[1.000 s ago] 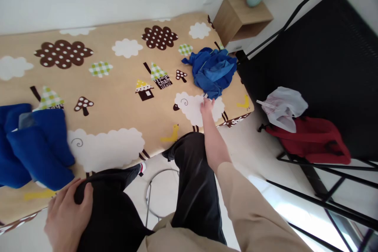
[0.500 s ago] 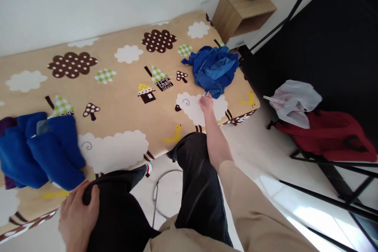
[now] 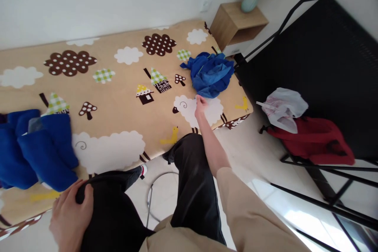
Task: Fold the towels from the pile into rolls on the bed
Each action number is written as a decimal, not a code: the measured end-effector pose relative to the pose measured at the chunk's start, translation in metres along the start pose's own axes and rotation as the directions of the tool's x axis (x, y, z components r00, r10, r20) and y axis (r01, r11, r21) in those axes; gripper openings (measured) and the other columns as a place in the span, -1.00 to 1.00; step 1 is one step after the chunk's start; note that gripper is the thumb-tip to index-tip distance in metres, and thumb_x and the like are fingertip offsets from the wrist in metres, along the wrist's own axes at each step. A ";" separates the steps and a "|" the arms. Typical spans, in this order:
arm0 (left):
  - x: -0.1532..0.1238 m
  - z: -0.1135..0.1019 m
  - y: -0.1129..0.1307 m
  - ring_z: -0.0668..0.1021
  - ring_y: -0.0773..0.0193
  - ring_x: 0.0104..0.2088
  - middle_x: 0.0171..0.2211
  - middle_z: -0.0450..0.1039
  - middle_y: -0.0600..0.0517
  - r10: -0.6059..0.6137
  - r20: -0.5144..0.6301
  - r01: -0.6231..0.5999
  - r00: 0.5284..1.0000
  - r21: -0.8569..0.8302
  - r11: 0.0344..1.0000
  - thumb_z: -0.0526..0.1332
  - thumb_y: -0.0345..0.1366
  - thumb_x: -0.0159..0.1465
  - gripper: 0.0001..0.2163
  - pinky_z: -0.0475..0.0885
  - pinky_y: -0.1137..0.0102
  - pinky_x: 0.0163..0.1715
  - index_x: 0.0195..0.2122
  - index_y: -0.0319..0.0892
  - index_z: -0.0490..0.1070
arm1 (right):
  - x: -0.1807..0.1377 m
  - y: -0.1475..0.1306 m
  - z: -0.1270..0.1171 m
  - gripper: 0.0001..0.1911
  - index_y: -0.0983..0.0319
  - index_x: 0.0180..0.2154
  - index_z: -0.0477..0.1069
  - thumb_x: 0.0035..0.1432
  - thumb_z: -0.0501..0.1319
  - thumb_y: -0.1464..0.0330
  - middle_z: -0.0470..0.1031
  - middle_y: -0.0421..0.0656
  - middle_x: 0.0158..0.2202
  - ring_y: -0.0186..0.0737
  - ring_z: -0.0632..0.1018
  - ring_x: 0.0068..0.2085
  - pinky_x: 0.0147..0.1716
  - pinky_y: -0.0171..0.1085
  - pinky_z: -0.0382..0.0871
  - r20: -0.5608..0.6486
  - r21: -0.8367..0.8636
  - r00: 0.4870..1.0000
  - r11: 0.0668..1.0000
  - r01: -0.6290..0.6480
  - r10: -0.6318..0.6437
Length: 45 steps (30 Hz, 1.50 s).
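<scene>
My left hand (image 3: 71, 212) rests on my left knee with its fingers spread, holding nothing. Beyond it lie folded blue garments (image 3: 49, 149), with a bit of grey showing on top. My right hand (image 3: 201, 106) is stretched out over the printed sheep on the bedsheet (image 3: 118, 98). Its fingers are pinched together, and whatever may be between them is too small to make out. Just past the fingertips lies a crumpled blue garment (image 3: 211, 75). I cannot tell whether the fingertips touch its near edge.
A small wooden cabinet (image 3: 233, 19) holding a vase (image 3: 250, 0) of pink flowers stands behind the bed's right end. On the right, a black-framed rack (image 3: 319, 67) bears a white plastic bag (image 3: 285, 106) and a red bag (image 3: 319, 141). A round metal-rimmed stool (image 3: 149, 197) shows between my legs.
The view has shifted slightly, moving the rack and cabinet left and down in the picture. My right hand has moved a little left along the garment's near edge. My left hand stays on the knee.
</scene>
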<state>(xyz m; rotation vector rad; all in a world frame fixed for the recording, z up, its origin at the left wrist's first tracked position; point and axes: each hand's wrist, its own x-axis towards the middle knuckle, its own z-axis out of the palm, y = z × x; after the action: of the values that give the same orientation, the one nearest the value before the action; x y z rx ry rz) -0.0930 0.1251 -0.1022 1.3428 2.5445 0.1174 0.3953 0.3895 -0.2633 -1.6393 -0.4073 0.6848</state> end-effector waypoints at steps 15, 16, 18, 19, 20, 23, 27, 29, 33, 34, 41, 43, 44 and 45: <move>-0.028 0.009 -0.006 0.48 -0.13 0.08 0.03 0.55 -0.19 0.285 -0.155 -0.280 0.946 0.049 0.959 0.01 -0.10 0.39 -0.60 0.40 0.07 0.09 -0.03 -0.21 0.55 | -0.198 -0.080 -0.067 -0.86 0.26 -0.30 0.66 0.08 0.34 0.38 0.54 -0.19 -0.47 -0.37 0.36 -0.47 -0.37 -0.34 0.26 0.775 -0.105 0.551 0.797 0.594 -0.309; -0.032 0.011 -0.005 0.47 -0.13 0.08 0.03 0.55 -0.20 0.307 -0.179 -0.303 0.935 0.052 0.952 0.02 -0.12 0.39 -0.61 0.39 0.06 0.09 -0.04 -0.22 0.55 | -0.213 -0.081 -0.073 -0.85 0.25 -0.29 0.66 0.09 0.36 0.34 0.54 -0.20 -0.48 -0.37 0.36 -0.48 -0.40 -0.34 0.24 0.779 -0.076 0.551 0.827 0.557 -0.300; -0.040 0.015 -0.004 0.46 -0.15 0.10 0.02 0.55 -0.25 0.354 -0.235 -0.354 0.905 0.042 0.934 0.03 -0.15 0.38 -0.62 0.34 0.04 0.13 -0.04 -0.26 0.55 | -0.246 -0.076 -0.084 -0.77 0.25 -0.26 0.66 0.08 0.40 0.24 0.54 -0.20 -0.48 -0.37 0.36 -0.49 -0.44 -0.34 0.23 0.792 -0.005 0.554 0.906 0.423 -0.255; -0.042 0.017 -0.004 0.45 -0.15 0.11 0.02 0.54 -0.27 0.387 -0.260 -0.394 0.885 0.028 0.919 0.04 -0.16 0.37 -0.63 0.31 0.03 0.16 -0.04 -0.27 0.54 | -0.263 -0.072 -0.089 -0.72 0.25 -0.25 0.66 0.06 0.42 0.19 0.54 -0.20 -0.48 -0.36 0.37 -0.49 -0.44 -0.34 0.24 0.803 0.037 0.552 0.943 0.330 -0.225; -0.045 0.019 -0.005 0.45 -0.16 0.13 0.02 0.54 -0.28 0.429 -0.278 -0.446 0.859 0.003 0.895 0.06 -0.18 0.36 -0.64 0.27 0.01 0.19 -0.03 -0.27 0.54 | -0.279 -0.067 -0.093 -0.67 0.24 -0.23 0.65 0.03 0.45 0.15 0.55 -0.19 -0.46 -0.35 0.40 -0.48 -0.44 -0.34 0.27 0.820 0.074 0.540 0.970 0.231 -0.191; -0.053 0.030 -0.005 0.47 -0.15 0.13 0.01 0.55 -0.26 0.619 -0.238 -0.658 0.749 -0.149 0.739 0.16 -0.21 0.31 -0.69 0.23 0.02 0.23 -0.01 -0.19 0.55 | -0.327 -0.053 -0.104 -0.58 0.24 -0.21 0.65 -0.06 0.52 0.12 0.58 -0.19 -0.41 -0.34 0.48 -0.43 -0.36 -0.32 0.35 0.870 0.121 0.485 0.992 -0.025 -0.093; -0.080 0.059 -0.001 0.54 -0.09 0.08 0.02 0.57 -0.19 0.825 -0.056 -0.763 0.562 -0.421 0.491 0.30 -0.20 0.23 -0.65 0.37 0.10 0.15 0.05 -0.08 0.54 | -0.378 -0.039 -0.118 -0.58 0.23 -0.21 0.66 -0.10 0.57 0.16 0.60 -0.21 -0.39 -0.33 0.53 -0.39 -0.30 -0.31 0.41 0.930 0.085 0.368 0.965 -0.247 0.013; -0.100 0.078 0.002 0.58 -0.05 0.05 0.03 0.56 -0.18 0.825 -0.030 -0.707 0.564 -0.534 0.463 0.29 -0.21 0.24 -0.64 0.45 0.12 0.08 0.06 -0.12 0.52 | -0.396 -0.033 -0.124 -0.58 0.23 -0.23 0.66 -0.14 0.59 0.19 0.61 -0.20 -0.39 -0.32 0.55 -0.40 -0.31 -0.30 0.43 0.961 0.029 0.270 0.942 -0.335 0.066; -0.125 0.100 0.007 0.63 0.02 -0.02 -0.01 0.59 -0.18 0.761 -0.052 -0.587 0.646 -0.671 0.453 0.20 -0.26 0.29 -0.69 0.53 0.13 0.02 0.03 -0.18 0.50 | -0.411 -0.023 -0.133 -0.60 0.23 -0.25 0.66 -0.17 0.60 0.23 0.63 -0.20 -0.39 -0.32 0.57 -0.40 -0.32 -0.31 0.45 0.954 0.023 0.282 0.912 -0.410 0.103; -0.126 0.100 0.007 0.62 0.02 -0.02 -0.02 0.59 -0.17 0.757 -0.065 -0.586 0.650 -0.677 0.445 0.19 -0.27 0.29 -0.70 0.52 0.12 0.03 0.02 -0.18 0.51 | -0.410 -0.021 -0.133 -0.61 0.23 -0.26 0.66 -0.17 0.61 0.24 0.64 -0.19 -0.37 -0.32 0.58 -0.39 -0.30 -0.31 0.46 0.944 0.043 0.314 0.907 -0.418 0.100; -0.120 0.095 0.005 0.56 0.01 0.12 0.10 0.54 -0.17 0.702 -0.161 -0.613 0.694 -0.642 0.460 0.20 -0.21 0.30 -0.63 0.45 0.09 0.19 0.11 -0.16 0.50 | -0.397 -0.011 -0.123 -0.58 0.22 -0.23 0.63 -0.16 0.60 0.22 0.63 -0.20 -0.34 -0.32 0.57 -0.37 -0.28 -0.30 0.44 0.937 0.046 0.333 0.907 -0.418 0.106; -0.120 0.097 0.005 0.58 0.04 0.10 0.14 0.52 -0.16 0.694 -0.124 -0.585 0.709 -0.654 0.480 0.20 -0.24 0.27 -0.56 0.48 0.11 0.16 0.18 -0.15 0.45 | -0.396 -0.010 -0.123 -0.55 0.22 -0.21 0.62 -0.16 0.60 0.22 0.62 -0.21 -0.35 -0.32 0.56 -0.36 -0.25 -0.30 0.43 0.943 0.042 0.321 0.919 -0.391 0.093; -0.120 0.098 0.005 0.58 0.05 0.09 0.14 0.52 -0.15 0.697 -0.110 -0.577 0.709 -0.658 0.484 0.20 -0.26 0.24 -0.54 0.49 0.11 0.15 0.18 -0.15 0.44 | -0.395 -0.009 -0.123 -0.54 0.22 -0.19 0.62 -0.17 0.61 0.22 0.60 -0.22 -0.37 -0.33 0.55 -0.36 -0.24 -0.30 0.42 0.945 0.036 0.315 0.928 -0.372 0.089; -0.120 0.099 0.006 0.58 0.05 0.07 0.12 0.53 -0.14 0.700 -0.102 -0.574 0.706 -0.661 0.483 0.20 -0.28 0.22 -0.55 0.49 0.12 0.14 0.16 -0.15 0.45 | -0.395 -0.008 -0.123 -0.52 0.23 -0.18 0.62 -0.17 0.61 0.22 0.59 -0.23 -0.38 -0.34 0.54 -0.36 -0.25 -0.31 0.41 0.947 0.027 0.309 0.936 -0.350 0.089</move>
<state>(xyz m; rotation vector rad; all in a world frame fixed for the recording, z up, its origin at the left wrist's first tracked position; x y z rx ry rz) 0.0023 0.0251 -0.1735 1.7739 1.4397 0.8984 0.1742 0.0537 -0.1653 -0.8822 -0.8988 1.8667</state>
